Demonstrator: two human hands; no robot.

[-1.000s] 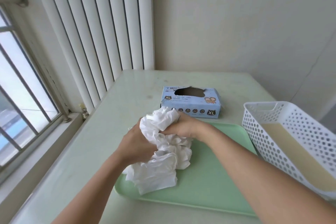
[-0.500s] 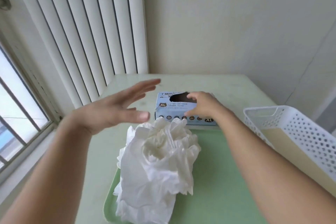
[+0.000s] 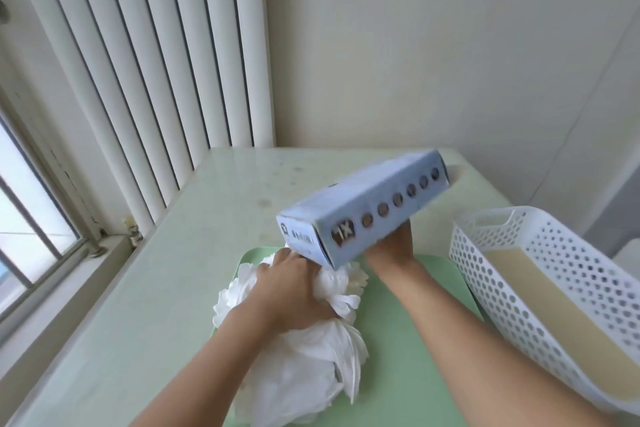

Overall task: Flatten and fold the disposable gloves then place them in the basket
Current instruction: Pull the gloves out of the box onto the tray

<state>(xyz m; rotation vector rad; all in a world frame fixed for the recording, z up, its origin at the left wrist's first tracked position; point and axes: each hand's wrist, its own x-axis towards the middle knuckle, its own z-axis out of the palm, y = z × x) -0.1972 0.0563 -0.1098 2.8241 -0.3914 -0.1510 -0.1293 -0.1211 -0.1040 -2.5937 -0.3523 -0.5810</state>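
A crumpled heap of white disposable gloves [image 3: 304, 367] lies on the left part of a green tray [image 3: 415, 374]. My left hand [image 3: 294, 288] rests on top of the heap with its fingers curled into the gloves. My right hand [image 3: 391, 244] holds a blue glove box [image 3: 363, 211] from underneath, lifted off the table, upside down and tilted over the heap. The white perforated basket [image 3: 554, 288] stands to the right of the tray, with a beige liner inside.
The pale green table [image 3: 173, 270] runs to a corner of cream walls at the back. White vertical blinds [image 3: 156, 62] and a window with its sill [image 3: 52, 270] line the left side. The basket sits near the table's right edge.
My right hand has taken the blue box off the table and turned it over above the gloves. My left hand came down from the air onto the glove heap.
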